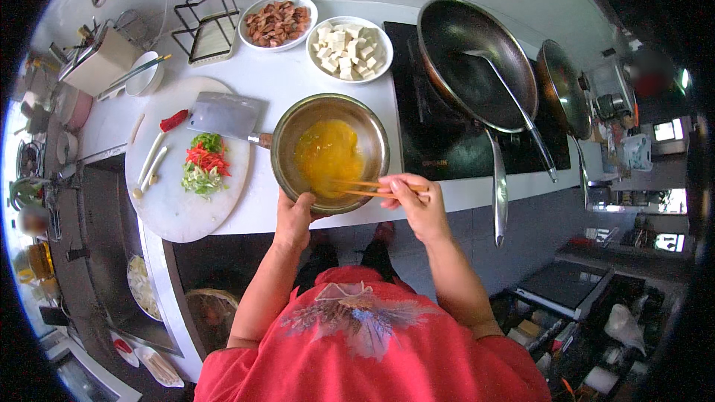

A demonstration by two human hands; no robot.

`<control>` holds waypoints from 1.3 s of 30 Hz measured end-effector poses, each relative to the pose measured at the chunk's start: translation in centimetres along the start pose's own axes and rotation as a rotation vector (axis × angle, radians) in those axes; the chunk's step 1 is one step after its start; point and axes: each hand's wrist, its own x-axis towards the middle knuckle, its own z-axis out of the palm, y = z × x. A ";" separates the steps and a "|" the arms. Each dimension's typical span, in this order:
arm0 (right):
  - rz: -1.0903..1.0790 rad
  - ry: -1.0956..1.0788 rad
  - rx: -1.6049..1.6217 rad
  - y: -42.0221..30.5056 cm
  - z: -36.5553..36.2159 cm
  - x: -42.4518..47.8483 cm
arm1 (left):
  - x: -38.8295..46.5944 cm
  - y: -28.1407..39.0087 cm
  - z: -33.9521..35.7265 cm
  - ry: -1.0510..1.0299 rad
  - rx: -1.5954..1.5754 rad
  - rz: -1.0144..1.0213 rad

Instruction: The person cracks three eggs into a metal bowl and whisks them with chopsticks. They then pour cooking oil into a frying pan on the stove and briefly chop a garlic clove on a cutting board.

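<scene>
A steel mixing bowl (pixel 285 128) with yellow beaten egg (pixel 329 153) in it is at the front edge of the white counter. My left hand (pixel 296 218) grips the bowl's near rim, thumb on the outside. Wooden chopsticks (pixel 371 190) are held in my right hand (pixel 413 201), their tips in the egg. Left of the bowl, a cleaver (pixel 226 114) lies partly on a round white cutting board (pixel 167 218), its handle reaching the bowl. Chopped green and red pepper (pixel 206 159) and sliced scallion (pixel 202 180) sit on the board.
Behind the bowl stand a dish of tofu cubes (pixel 349 50) and a dish of sliced meat (pixel 277 23). To the right, a wok (pixel 475 67) with a ladle (pixel 511 89) rests on a black cooktop (pixel 441 151), beside a second pan (pixel 564 89). A sink (pixel 114 234) is at left.
</scene>
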 end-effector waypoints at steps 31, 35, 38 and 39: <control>-0.091 0.249 0.038 0.6 -1.1 0.3 | 0.0 -1.1 -0.7 0.012 0.048 0.057; 0.007 -0.015 0.103 0.8 -1.1 -0.1 | -0.1 -0.8 -0.6 0.013 0.017 0.008; -0.019 0.187 0.038 0.6 -0.9 0.8 | -0.6 0.0 0.2 -0.007 0.070 0.057; 0.047 0.048 -0.044 0.5 -1.3 0.6 | -0.5 -0.1 0.0 -0.008 0.071 0.053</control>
